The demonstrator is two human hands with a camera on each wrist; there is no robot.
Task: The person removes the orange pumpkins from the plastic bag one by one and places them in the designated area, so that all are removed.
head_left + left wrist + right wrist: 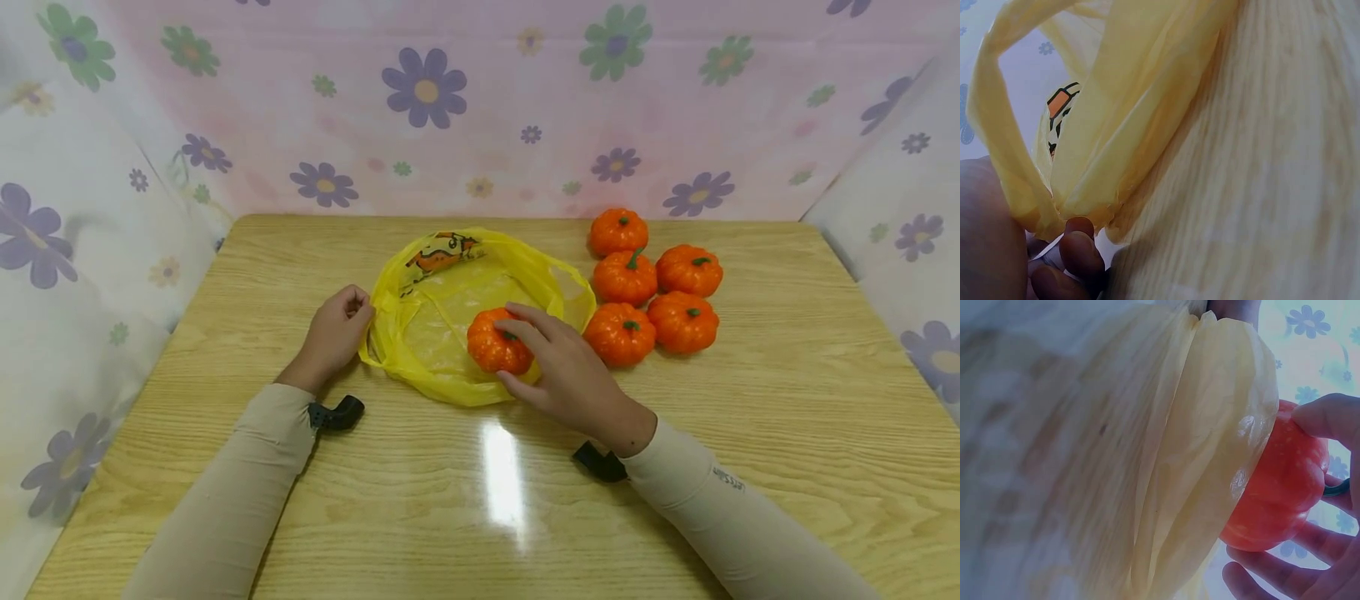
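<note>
A yellow plastic bag lies spread open on the table, its mouth facing up and a printed cartoon on its inner far side. At the bag's left edge my left hand pinches the plastic between thumb and fingers; the left wrist view shows the fingertips at the gathered rim. My right hand grips a small orange pumpkin with a green stem, over the near right part of the bag's mouth. In the right wrist view the bag's wall partly hides that pumpkin.
Several more orange pumpkins stand in a cluster just right of the bag, close to the right hand. The wooden table meets a flowered cloth at its back edge. Dark wrist mounts stick out from both sleeves.
</note>
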